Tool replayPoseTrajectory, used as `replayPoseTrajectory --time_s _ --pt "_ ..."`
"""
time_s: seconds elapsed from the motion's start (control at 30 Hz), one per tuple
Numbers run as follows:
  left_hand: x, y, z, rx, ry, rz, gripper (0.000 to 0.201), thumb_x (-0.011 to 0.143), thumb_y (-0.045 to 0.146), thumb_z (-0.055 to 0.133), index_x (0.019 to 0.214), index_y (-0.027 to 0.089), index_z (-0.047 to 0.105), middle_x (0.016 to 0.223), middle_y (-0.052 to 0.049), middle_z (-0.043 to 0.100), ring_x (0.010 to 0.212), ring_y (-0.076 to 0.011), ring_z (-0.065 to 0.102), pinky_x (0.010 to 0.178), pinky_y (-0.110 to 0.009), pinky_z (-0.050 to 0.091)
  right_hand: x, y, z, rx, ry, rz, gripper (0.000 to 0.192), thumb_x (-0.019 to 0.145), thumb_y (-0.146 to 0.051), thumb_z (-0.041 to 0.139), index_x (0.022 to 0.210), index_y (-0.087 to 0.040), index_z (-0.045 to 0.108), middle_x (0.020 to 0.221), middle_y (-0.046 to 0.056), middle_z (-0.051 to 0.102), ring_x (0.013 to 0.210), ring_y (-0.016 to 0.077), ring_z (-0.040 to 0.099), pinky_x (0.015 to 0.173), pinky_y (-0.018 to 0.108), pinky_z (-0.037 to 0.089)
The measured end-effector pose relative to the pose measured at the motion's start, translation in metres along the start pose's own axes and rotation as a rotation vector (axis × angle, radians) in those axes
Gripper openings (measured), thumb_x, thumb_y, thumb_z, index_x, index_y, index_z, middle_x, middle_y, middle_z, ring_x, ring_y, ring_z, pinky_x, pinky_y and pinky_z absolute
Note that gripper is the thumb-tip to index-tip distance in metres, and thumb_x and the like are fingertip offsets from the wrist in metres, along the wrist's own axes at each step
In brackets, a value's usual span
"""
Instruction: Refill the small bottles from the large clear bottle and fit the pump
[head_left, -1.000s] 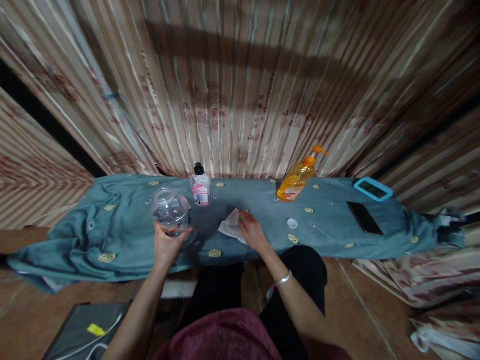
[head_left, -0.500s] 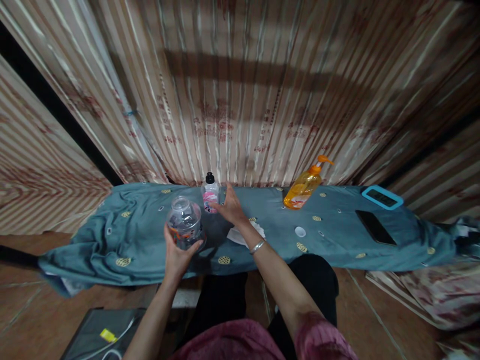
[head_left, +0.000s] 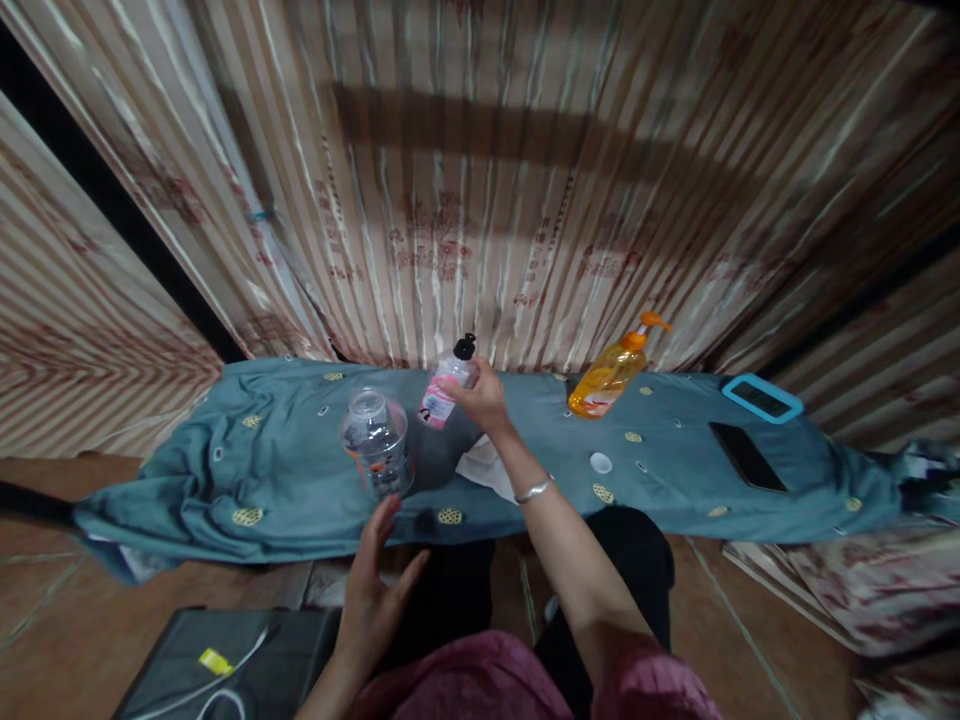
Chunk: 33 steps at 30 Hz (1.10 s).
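- The right hand [head_left: 484,400] has its fingers wrapped around a small clear bottle [head_left: 446,392] with a pink label and a black cap, lifted off the blue-grey cloth [head_left: 225,470].
- The bottle's long axis is tilted: the cap points up and away from the fingers, while the base points down toward the clear plastic jar [head_left: 377,445].
- The jar stands upright on the cloth, open mouth upward, just below and to the left of the gripping fingers, apart from them.
- The left hand [head_left: 375,600] hovers off the near edge of the cloth with fingers spread, grasping nothing; its fingertips are close to the jar's base but not touching it.
- A white tissue [head_left: 484,465] lies under the right wrist.
- Well off to the right of the fingers sit an orange pump bottle [head_left: 609,375], a small white cap [head_left: 600,462], a black phone [head_left: 746,455] and a blue-framed device [head_left: 761,398].
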<state>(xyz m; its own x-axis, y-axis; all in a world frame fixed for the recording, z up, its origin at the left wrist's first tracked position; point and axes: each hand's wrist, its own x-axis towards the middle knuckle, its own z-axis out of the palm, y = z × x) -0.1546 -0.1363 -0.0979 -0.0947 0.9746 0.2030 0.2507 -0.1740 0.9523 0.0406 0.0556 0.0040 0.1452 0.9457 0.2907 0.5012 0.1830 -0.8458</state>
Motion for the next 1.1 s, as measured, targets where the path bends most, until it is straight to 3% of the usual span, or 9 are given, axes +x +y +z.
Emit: replayPoseTrajectory --time_s 0.13,0.23,0.37,0.47,0.6,0.73,0.83,0.93,1.1 --pt "0.032 0.011 0.039 -0.014 -0.084 0.067 0.074 0.082 0.044 0.074 0.147 0.025 0.042 0.155 -0.014 0.049 0.146 -0.0325 0.045 0.121 -0.053 0.039 -0.04 0.003 -0.056 -0.075 0.056 -0.018 0.059 0.08 -0.048 0.079 0.126 -0.018 0.057 0.102 0.004 0.068 0.088 0.0191 0.066 0.084 0.041 0.055" --pt "0.058 0.018 0.075 -0.054 -0.137 0.099 0.079 0.081 0.036 0.075 0.15 0.024 0.037 0.159 -0.014 0.043 0.15 -0.0325 0.04 0.123 -0.054 0.034 -0.072 0.009 -0.083 -0.145 0.056 0.025 0.057 0.078 -0.046 0.08 0.121 -0.018 0.058 0.098 0.003 0.068 0.085 0.0188 0.065 0.082 0.04 0.055" --pt "0.073 0.027 0.119 -0.049 -0.228 0.159 0.083 0.077 0.03 0.076 0.15 0.02 0.037 0.157 -0.017 0.044 0.148 -0.0334 0.042 0.123 -0.053 0.034 -0.101 0.022 -0.095 -0.212 0.068 0.131 0.06 0.076 -0.043 0.082 0.125 -0.017 0.057 0.105 0.005 0.069 0.093 0.0214 0.066 0.088 0.044 0.054" --pt "0.071 0.021 0.136 -0.028 -0.26 0.212 0.082 0.077 0.027 0.075 0.15 0.022 0.037 0.155 -0.015 0.047 0.145 -0.0322 0.045 0.123 -0.053 0.034 -0.108 0.029 -0.094 -0.233 0.07 0.187 0.06 0.078 -0.042 0.081 0.127 -0.017 0.056 0.103 0.005 0.069 0.092 0.0219 0.067 0.088 0.045 0.054" --pt "0.079 -0.004 0.135 0.107 -0.254 0.238 0.075 0.079 0.016 0.063 0.15 0.021 0.038 0.155 -0.015 0.047 0.145 -0.0315 0.045 0.121 -0.055 0.035 -0.104 0.034 -0.09 -0.212 0.068 0.191 0.058 0.08 -0.044 0.078 0.128 -0.018 0.056 0.104 0.005 0.07 0.093 0.0217 0.067 0.088 0.045 0.055" --pt "0.108 -0.024 0.126 0.234 -0.31 0.205 0.06 0.073 0.007 0.06 0.131 0.019 0.06 0.135 -0.014 0.063 0.131 -0.0321 0.055 0.115 -0.058 0.041 -0.103 0.032 -0.092 -0.198 0.084 0.188 0.061 0.079 -0.047 0.079 0.127 -0.018 0.056 0.107 0.006 0.07 0.096 0.0229 0.067 0.09 0.046 0.055" --pt "0.129 -0.03 0.127 0.269 -0.354 0.179 0.038 0.069 0.007 0.068 0.105 0.019 0.073 0.114 -0.011 0.071 0.116 -0.0307 0.063 0.107 -0.052 0.048 -0.108 0.03 -0.097 -0.193 0.097 0.197 0.064 0.077 -0.048 0.08 0.128 -0.018 0.056 0.108 0.007 0.071 0.098 0.0241 0.068 0.091 0.047 0.054" --pt "0.144 -0.032 0.131 0.289 -0.338 0.132 0.012 0.076 0.013 0.068 0.083 0.02 0.075 0.091 -0.007 0.071 0.098 -0.0257 0.067 0.098 -0.045 0.053 -0.111 0.027 -0.1 -0.181 0.092 0.191 0.064 0.076 -0.047 0.08 0.127 -0.018 0.056 0.108 0.007 0.071 0.098 0.0245 0.068 0.091 0.048 0.054" --pt "0.159 -0.032 0.131 0.277 -0.242 0.064 0.014 0.086 0.019 0.061 0.088 0.019 0.074 0.085 -0.005 0.07 0.083 -0.0206 0.069 0.087 -0.037 0.058 -0.104 0.028 -0.089 -0.137 0.073 0.158 0.065 0.077 -0.049 0.08 0.128 -0.018 0.055 0.108 0.007 0.071 0.097 0.0233 0.069 0.091 0.046 0.055"
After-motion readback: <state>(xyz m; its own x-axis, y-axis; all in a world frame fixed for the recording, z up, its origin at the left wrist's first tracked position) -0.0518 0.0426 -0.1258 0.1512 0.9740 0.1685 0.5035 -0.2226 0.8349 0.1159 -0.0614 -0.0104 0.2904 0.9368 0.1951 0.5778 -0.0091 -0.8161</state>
